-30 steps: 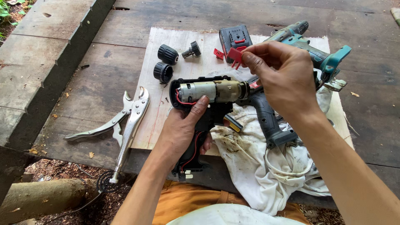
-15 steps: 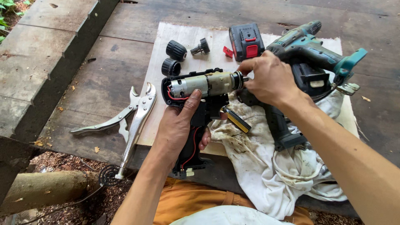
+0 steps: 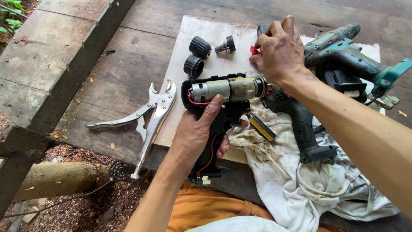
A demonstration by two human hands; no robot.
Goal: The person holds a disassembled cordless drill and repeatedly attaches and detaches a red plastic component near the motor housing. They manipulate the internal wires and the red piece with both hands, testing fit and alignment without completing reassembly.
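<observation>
Left hand (image 3: 198, 136): grip closed around the handle of an opened drill half-shell (image 3: 214, 124), thumb pressed up against the motor (image 3: 227, 89); the shell is held just above the near edge of the board (image 3: 214, 64). Motor: silver-and-brass cylinder seated in the shell, long axis running left to right, its gear end pointing right; red wires loop at its left end and run down the handle. Right hand (image 3: 278, 50): fingers curled and pinched on a small red part (image 3: 254, 50), most of it hidden under the hand; whether anything more is held cannot be told. This hand lies far and right of the motor's gear end, just beyond it, and is the nearer hand to that end. Board: pale sheet on a dark plank tabletop (image 3: 107, 86). On the board, far left: two black knurled collars (image 3: 200, 46) (image 3: 193, 66) and a small chuck piece (image 3: 226, 44). Left of the board: locking pliers (image 3: 148, 116), jaws pointing far. Right: a teal drill (image 3: 347, 47) lying on its side, a dark drill body (image 3: 300, 120) with handle pointing near, a yellow-edged strip (image 3: 261, 127), all on or beside a soiled white rag (image 3: 300, 180).
</observation>
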